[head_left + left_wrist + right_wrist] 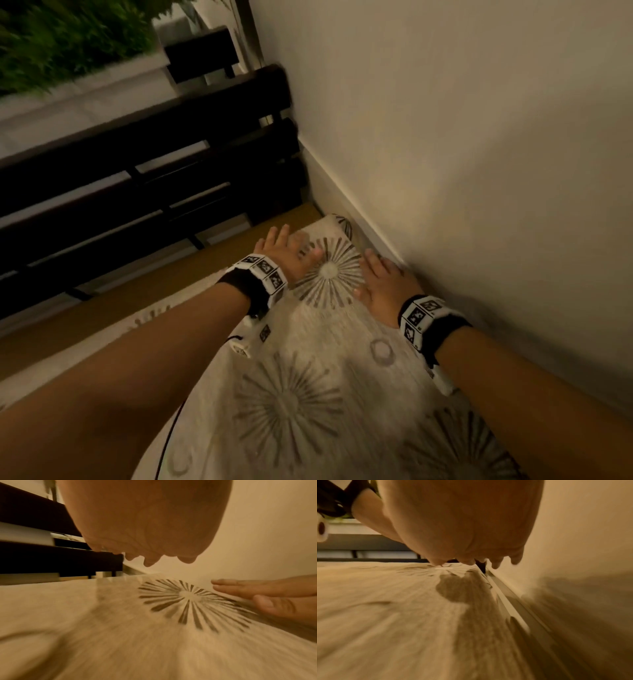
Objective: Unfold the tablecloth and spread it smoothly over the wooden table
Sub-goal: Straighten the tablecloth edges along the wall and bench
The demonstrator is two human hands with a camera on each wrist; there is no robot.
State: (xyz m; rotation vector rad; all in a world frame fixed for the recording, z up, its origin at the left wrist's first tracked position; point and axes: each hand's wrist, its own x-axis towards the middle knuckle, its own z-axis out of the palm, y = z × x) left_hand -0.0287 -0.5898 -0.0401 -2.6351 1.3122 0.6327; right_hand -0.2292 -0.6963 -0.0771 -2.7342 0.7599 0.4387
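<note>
A pale tablecloth (308,383) printed with dark starburst flowers lies over the wooden table (191,274), whose bare yellow-brown strip shows along the left side. My left hand (286,253) lies flat, palm down, with straight fingers near the cloth's far end. My right hand (383,277) lies flat on the cloth beside the wall. One starburst (188,597) sits between the two hands. In the left wrist view the right hand (267,595) rests flat on the cloth (102,635). The right wrist view shows straight fingers (496,562) over the blurred cloth (385,615).
A cream wall (462,137) runs close along the table's right edge. A dark slatted bench (144,178) stands past the table's left side. Green foliage (61,44) is at the top left. A thin black cable (168,442) trails under my left forearm.
</note>
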